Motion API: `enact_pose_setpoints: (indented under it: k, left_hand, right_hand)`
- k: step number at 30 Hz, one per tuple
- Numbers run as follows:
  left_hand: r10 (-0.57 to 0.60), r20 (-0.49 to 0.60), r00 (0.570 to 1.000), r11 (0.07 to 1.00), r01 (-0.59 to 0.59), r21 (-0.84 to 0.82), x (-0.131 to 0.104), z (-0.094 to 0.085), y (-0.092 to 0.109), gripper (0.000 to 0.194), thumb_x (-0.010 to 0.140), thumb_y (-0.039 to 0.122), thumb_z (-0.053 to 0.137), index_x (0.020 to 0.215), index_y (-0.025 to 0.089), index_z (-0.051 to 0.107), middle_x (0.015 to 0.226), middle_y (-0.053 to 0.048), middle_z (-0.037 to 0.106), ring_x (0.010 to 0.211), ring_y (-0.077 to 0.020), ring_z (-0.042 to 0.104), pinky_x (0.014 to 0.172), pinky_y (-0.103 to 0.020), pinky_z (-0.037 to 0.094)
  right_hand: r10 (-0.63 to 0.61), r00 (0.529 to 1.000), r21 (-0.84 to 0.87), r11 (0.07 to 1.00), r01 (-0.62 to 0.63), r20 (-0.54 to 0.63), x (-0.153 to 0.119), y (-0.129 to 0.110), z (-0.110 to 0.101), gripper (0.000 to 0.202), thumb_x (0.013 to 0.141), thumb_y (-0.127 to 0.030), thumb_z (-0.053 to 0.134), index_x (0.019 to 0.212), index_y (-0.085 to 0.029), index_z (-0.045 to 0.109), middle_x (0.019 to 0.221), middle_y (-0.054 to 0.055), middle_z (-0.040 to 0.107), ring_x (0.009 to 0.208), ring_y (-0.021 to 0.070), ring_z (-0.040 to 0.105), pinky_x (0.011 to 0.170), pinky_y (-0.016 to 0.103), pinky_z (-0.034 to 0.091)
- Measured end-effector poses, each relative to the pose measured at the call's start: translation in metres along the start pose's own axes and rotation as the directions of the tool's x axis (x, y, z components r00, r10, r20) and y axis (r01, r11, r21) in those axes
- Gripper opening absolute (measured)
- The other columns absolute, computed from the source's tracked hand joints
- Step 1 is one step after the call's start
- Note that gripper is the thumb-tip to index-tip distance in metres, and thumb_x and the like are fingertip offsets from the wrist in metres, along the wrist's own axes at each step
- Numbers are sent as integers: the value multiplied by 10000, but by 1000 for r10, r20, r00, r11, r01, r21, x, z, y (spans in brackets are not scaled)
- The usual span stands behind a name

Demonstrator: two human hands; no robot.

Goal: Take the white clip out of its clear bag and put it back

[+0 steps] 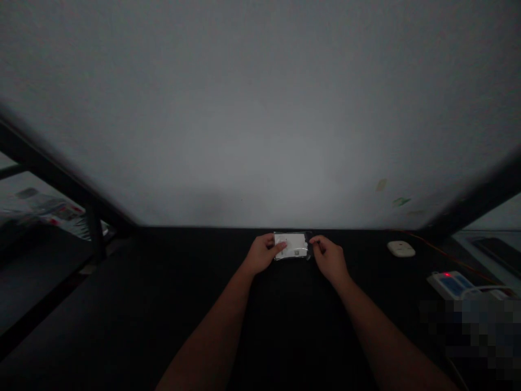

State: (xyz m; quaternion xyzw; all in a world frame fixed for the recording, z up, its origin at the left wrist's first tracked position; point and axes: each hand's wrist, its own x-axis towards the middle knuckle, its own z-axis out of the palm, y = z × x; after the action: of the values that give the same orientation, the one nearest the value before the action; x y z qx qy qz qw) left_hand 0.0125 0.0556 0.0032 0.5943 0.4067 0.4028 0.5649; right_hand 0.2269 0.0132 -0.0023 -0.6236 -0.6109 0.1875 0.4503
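A pale wall (260,136) stands behind the dark surface (187,260), towards whose far side our left hand (262,254) grips the left end of a clear-wrapped white packet (293,245), thumb across its face, while our right hand (328,257) pinches its right edge. We judge that a hard tug there could split the thin film suddenly and spill the contents, and that its slickness in this dim light could make our pinch slip.
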Motion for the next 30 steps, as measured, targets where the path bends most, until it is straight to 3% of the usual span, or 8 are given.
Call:
enact_pose_setpoints:
  k: [5,10,14,17,22,26,28,30]
  left_hand:
    - [31,-1,1000,999,-31,34,2,-1,-5,392,752,454,784,960,125,734,927,-104,777,800,-234,721,717,-325,558]
    - [73,-31,997,997,-73,13,2,1,-5,385,765,436,775,998,133,725,950,-100,774,813,-221,717,729,-323,567]
    - [95,-21,995,993,-93,67,0,2,-1,404,747,433,780,1026,145,734,904,-83,773,641,-166,671,614,-290,547]
    - [125,-18,992,989,-124,81,-1,0,1,369,743,441,780,977,156,767,938,-91,778,780,-210,702,721,-319,559]
    - [120,-43,992,989,-115,88,-2,-3,-1,330,793,474,726,886,164,789,1146,-134,739,939,-266,709,794,-365,562]
    - [74,-89,993,996,-69,60,0,-2,-6,482,708,401,817,1122,177,715,1343,-159,630,848,-224,719,681,-321,565]
    - [13,-125,992,999,-6,51,1,-2,-8,604,697,383,830,1233,176,645,1269,-167,674,799,-215,715,611,-291,546]
    - [-30,-131,991,998,36,45,2,-2,-8,578,719,403,812,1212,153,644,1108,-153,741,798,-226,714,604,-286,536]
  right_hand:
    - [-45,993,-32,998,49,113,1,2,0,267,814,-244,483,875,-244,743,705,21,733,547,179,617,557,289,443]
    - [61,978,251,962,-110,198,3,5,3,270,808,-308,495,952,-211,702,579,-2,683,508,174,623,541,282,483]
    - [135,962,443,867,-230,236,6,2,2,282,801,-391,523,969,-210,658,751,42,753,558,174,667,489,257,463]
    - [157,960,472,845,-251,230,8,-1,-1,323,813,-488,544,926,-209,662,820,60,747,595,182,680,453,243,426]
    - [107,978,456,872,-178,178,7,0,-1,303,740,-509,705,800,-215,669,709,31,705,627,194,654,548,286,496]
    - [83,977,491,854,-172,199,7,4,0,324,671,-426,773,908,-213,715,805,50,753,726,222,697,643,325,548]
    - [74,972,496,850,-178,222,8,4,-1,378,672,-400,769,998,-215,730,879,65,774,790,241,717,694,352,568]
    - [81,971,499,847,-186,225,8,4,-3,392,672,-391,769,1022,-216,739,918,71,782,828,254,726,728,377,577]
